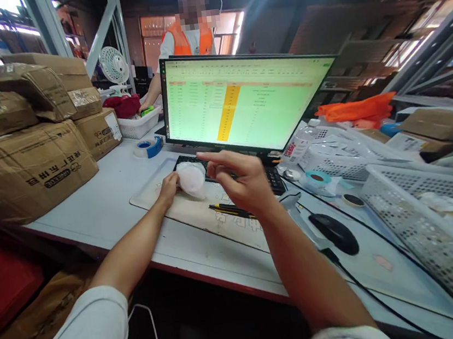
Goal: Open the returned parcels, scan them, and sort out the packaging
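My left hand (168, 190) is closed on the edge of a white, round bundle (192, 179) that looks like something wrapped in thin translucent padding. The bundle is over the desk mat (190, 211), in front of a black keyboard (276, 180). My right hand (241, 180) hovers just right of it, index finger stretched out and the other fingers loosely bent, with nothing visible in it. Below this hand a black-and-yellow pen-like tool (231, 210) lies on the mat. Behind both hands stands a monitor (251, 100) showing a spreadsheet with an orange column.
Cardboard boxes (24, 172) are stacked at the left. Blue tape (148, 147) lies near the monitor. To the right are a black mouse (334, 233), its cable, and a white basket (436, 232) of small wrapped items. A person in an orange vest (181, 40) stands behind the monitor.
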Demonstrator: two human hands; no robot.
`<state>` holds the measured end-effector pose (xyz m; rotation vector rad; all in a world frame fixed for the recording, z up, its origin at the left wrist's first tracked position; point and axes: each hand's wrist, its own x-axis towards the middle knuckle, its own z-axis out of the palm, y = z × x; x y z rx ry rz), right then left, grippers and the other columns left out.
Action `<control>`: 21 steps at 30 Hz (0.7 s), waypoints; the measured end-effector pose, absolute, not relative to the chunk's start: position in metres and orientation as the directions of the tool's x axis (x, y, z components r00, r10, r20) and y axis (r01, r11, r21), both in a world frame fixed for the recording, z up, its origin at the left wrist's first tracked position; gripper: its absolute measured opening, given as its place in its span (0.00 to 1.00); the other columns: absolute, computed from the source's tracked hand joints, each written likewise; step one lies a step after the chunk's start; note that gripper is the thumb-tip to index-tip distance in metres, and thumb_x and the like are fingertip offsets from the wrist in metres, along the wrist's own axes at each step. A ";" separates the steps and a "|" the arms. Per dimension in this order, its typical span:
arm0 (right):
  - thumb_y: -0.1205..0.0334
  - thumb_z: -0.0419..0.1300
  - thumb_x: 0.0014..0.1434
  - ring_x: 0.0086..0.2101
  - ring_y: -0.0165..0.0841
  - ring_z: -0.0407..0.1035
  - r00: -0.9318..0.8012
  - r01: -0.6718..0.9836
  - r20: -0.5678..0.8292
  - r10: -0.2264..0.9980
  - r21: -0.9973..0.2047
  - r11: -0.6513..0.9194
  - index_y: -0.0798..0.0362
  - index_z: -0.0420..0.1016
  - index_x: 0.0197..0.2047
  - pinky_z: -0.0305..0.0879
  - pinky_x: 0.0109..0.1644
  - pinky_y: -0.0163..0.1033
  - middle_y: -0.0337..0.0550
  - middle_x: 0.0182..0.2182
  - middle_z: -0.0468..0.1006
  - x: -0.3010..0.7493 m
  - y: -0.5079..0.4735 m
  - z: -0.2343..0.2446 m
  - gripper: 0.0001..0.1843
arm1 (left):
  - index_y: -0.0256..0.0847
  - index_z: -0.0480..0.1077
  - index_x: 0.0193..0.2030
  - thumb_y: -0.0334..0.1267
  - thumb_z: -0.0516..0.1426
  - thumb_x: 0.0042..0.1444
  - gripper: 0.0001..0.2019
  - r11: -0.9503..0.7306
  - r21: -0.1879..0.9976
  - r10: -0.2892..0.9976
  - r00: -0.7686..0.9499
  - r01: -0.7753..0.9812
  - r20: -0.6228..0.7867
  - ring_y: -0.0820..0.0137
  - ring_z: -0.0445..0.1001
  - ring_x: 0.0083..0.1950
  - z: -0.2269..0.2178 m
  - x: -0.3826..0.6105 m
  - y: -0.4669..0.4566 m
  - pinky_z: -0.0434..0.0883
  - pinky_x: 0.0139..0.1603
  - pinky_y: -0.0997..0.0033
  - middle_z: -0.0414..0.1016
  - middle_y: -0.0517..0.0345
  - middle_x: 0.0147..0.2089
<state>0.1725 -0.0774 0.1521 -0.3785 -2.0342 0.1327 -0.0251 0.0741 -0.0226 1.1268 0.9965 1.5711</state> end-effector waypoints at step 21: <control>0.60 0.63 0.58 0.42 0.39 0.71 -0.302 0.653 0.490 0.818 -0.519 0.552 0.52 0.70 0.46 0.64 0.42 0.39 0.47 0.43 0.77 0.194 0.013 0.002 0.13 | 0.39 0.72 0.44 0.47 0.60 0.60 0.13 -0.497 0.866 0.868 0.030 0.053 0.496 0.68 0.69 0.39 -0.010 -0.010 0.046 0.64 0.41 0.73 0.73 0.58 0.38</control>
